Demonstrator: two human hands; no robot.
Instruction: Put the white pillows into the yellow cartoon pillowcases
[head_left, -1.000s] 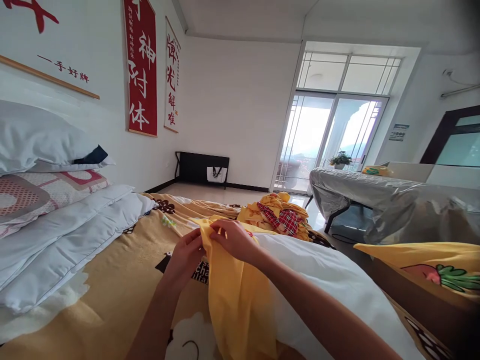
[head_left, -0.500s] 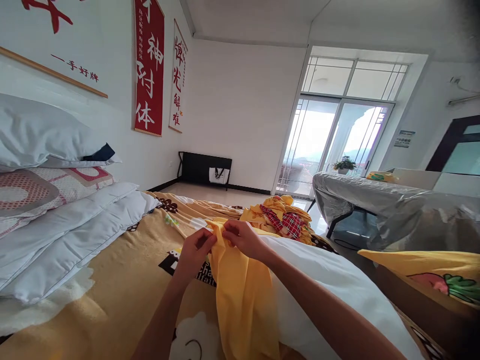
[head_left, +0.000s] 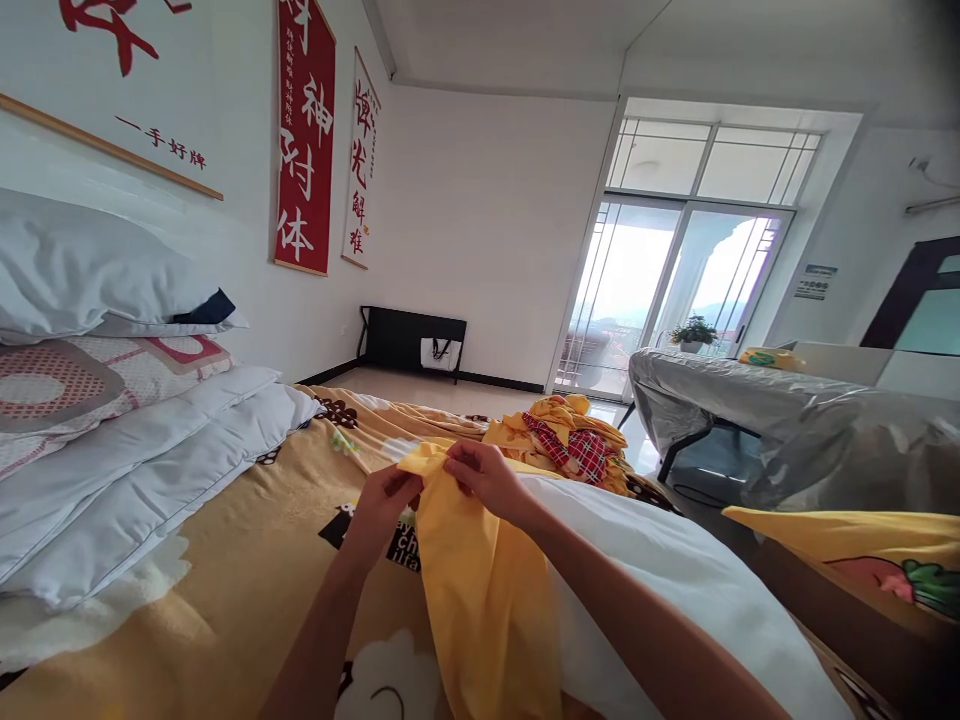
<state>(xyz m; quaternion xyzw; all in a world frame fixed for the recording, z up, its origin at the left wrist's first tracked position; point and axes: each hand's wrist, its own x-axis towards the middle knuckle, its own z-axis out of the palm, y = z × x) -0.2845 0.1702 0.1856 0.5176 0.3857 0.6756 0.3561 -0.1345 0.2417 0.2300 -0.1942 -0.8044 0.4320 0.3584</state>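
Note:
A plain yellow cloth (head_left: 476,590) hangs down in front of me over the bed. My left hand (head_left: 381,510) pinches its top edge from the left, fingers closed on the fabric. My right hand (head_left: 486,478) grips the same edge just to the right, fingers curled round a fold. The two hands almost touch. Under the cloth lies a white pillow or duvet (head_left: 660,580) on the yellow cartoon-print bedsheet (head_left: 225,560).
Stacked white pillows and quilts (head_left: 112,440) lie at the left by the wall. A heap of yellow and red plaid clothes (head_left: 566,440) sits at the bed's far end. A table under grey plastic (head_left: 787,420) stands at the right, glass balcony doors behind.
My hands have worked along the cloth's top edge, staying close together. The view has tilted slightly, so everything sits a little lower and to the right.

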